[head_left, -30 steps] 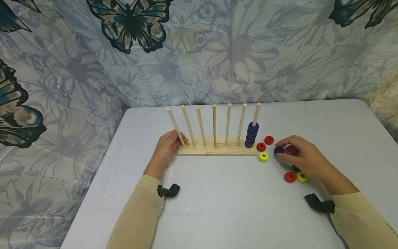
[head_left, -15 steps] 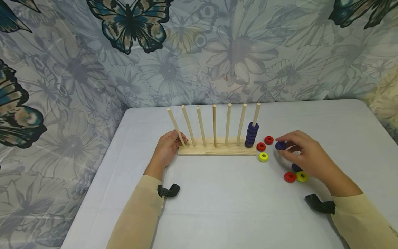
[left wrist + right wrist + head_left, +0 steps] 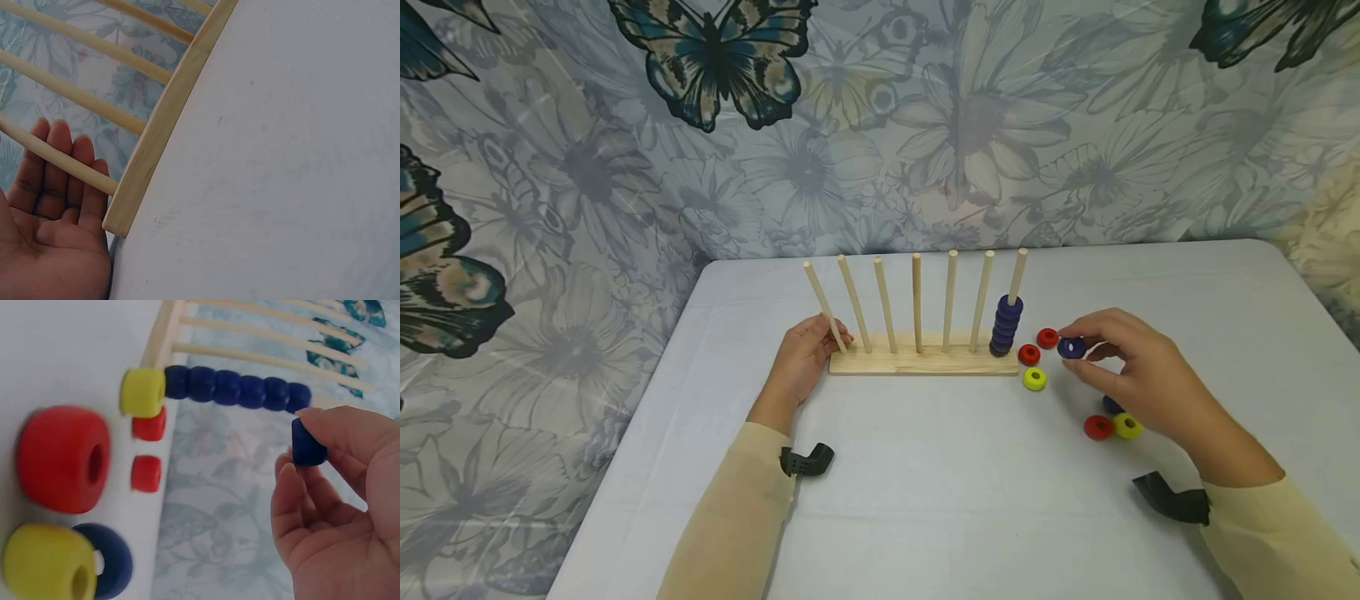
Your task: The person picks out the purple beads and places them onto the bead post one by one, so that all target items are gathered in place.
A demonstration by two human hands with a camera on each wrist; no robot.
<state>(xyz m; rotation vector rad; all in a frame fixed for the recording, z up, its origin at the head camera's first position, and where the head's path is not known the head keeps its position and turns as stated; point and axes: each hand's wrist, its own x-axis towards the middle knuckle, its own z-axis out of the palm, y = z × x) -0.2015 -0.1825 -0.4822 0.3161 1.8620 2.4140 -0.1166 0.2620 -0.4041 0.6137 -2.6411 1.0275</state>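
My right hand [image 3: 1138, 367] pinches a dark blue bead [image 3: 1072, 347] between thumb and fingertips, raised over the table. In the right wrist view this bead [image 3: 308, 444] is close to the top end of a row of blue beads [image 3: 227, 387] on a peg. Those stacked beads [image 3: 1006, 325] fill the lower part of the rightmost peg of a wooden peg stand [image 3: 917, 360]. At the stand's left end, my left hand [image 3: 805, 354] rests by the leftmost peg [image 3: 62, 159], its relaxed fingers [image 3: 57, 169] lying behind it.
Two red beads [image 3: 1029, 355] and a yellow bead [image 3: 1034, 379] lie off the stand's right end. Nearer the right wrist lie a red bead [image 3: 1098, 427], a yellow bead [image 3: 1127, 426] and a blue bead [image 3: 1112, 405], partly covered. A patterned cloth [image 3: 880, 125] hangs behind the table.
My right hand has lifted the blue bead from the table and tilted it, so its hole now shows in the head view. The left hand and stand have stayed put.
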